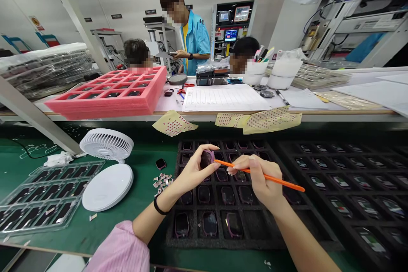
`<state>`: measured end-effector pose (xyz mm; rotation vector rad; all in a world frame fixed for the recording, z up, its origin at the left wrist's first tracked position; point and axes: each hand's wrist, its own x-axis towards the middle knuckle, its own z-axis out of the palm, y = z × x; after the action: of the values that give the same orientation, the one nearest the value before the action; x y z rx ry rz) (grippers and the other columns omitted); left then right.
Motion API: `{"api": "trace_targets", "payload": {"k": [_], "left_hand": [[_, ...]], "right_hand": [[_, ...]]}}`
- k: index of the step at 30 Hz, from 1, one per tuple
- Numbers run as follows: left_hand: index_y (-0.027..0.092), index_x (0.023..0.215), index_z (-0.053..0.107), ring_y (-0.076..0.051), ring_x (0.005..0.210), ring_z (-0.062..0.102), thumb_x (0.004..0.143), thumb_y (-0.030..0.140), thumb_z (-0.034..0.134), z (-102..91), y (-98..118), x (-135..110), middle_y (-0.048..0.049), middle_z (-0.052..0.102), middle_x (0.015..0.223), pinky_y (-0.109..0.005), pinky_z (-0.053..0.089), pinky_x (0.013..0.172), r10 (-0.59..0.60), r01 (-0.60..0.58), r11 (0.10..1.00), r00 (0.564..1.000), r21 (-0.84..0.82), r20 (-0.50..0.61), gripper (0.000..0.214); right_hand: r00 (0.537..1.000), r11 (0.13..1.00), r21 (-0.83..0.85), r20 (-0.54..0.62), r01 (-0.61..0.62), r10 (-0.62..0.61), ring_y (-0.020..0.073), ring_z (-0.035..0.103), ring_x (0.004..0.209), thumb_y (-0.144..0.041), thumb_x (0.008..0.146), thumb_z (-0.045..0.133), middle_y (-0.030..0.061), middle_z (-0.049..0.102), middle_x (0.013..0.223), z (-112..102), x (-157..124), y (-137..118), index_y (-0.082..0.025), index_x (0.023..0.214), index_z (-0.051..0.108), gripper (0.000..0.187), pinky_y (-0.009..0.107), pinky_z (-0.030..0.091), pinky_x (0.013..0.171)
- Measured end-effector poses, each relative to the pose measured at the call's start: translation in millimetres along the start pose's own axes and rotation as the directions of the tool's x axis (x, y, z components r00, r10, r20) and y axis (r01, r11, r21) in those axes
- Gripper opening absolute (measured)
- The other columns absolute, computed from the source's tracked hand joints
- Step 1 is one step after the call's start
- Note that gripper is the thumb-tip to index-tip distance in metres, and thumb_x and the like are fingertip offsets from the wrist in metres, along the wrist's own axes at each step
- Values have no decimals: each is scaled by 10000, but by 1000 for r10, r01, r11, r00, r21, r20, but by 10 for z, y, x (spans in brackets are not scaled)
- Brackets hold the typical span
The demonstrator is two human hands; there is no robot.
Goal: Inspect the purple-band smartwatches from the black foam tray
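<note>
My left hand (194, 170) is closed on a small purple watch case (207, 158), lifted above a black foam tray (188, 244). My right hand (259, 178) pinches a thin orange stick (280, 181) whose tip touches the watch case. Several more purple watch cases (208, 223) lie in the tray's pockets below both hands.
A second black tray (347, 178) of parts lies at the right. A clear plastic tray (44, 195), a white fan (106, 144) with a round white base (106, 187) and small loose tabs (162, 179) sit at the left. Pink foam trays (111, 93) and other people are beyond the shelf.
</note>
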<state>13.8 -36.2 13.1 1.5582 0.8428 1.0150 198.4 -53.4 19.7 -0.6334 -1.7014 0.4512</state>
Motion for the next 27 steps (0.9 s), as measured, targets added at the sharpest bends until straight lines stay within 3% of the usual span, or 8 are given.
{"api": "trace_targets", "payload": {"k": [3, 7, 12, 19, 27], "left_hand": [[215, 1234, 456, -100, 730, 458, 822, 310, 640, 8, 1, 16, 8, 463, 869, -231, 409, 679, -10, 10, 1000, 1000, 14, -13, 461], [258, 1398, 267, -138, 823, 532, 763, 246, 700, 2, -56, 36, -27, 516, 978, -291, 477, 765, -38, 39, 999, 994, -4, 102, 770], [240, 1415, 270, -187, 943, 587, 828, 237, 610, -14, -147, 51, -93, 542, 1133, -362, 501, 850, -13, 5, 993, 998, 114, 69, 678], [220, 1411, 276, -197, 937, 621, 837, 220, 591, -8, -149, 50, -118, 553, 1176, -357, 528, 818, -8, -5, 988, 997, 152, 83, 655], [208, 1368, 391, -154, 736, 635, 772, 261, 688, -21, -79, 50, -74, 633, 981, -290, 535, 662, -89, 82, 993, 993, 89, 76, 668]], "right_hand": [[1000, 998, -70, 25, -1, 3, 133, 656, 600, -162, 957, 367, 14, 672, 668, -33, 22, 10, -194, 764, 623, 322, 252, 523, 572], [999, 989, -146, -39, -20, 14, 142, 659, 606, -190, 958, 381, 20, 682, 670, -122, 36, 2, -197, 760, 645, 330, 267, 523, 585], [990, 987, -157, -138, -12, -10, 149, 666, 621, -196, 958, 389, 14, 688, 675, -220, 20, -32, -208, 774, 671, 337, 275, 527, 582], [989, 986, -165, -145, -17, -7, 148, 659, 638, -167, 953, 401, 11, 688, 700, -252, -4, -10, -220, 804, 681, 322, 280, 523, 577], [990, 983, -181, -142, -23, -3, 162, 665, 625, -199, 955, 402, 19, 690, 676, -257, -5, -50, -215, 786, 682, 327, 297, 521, 572]]}}
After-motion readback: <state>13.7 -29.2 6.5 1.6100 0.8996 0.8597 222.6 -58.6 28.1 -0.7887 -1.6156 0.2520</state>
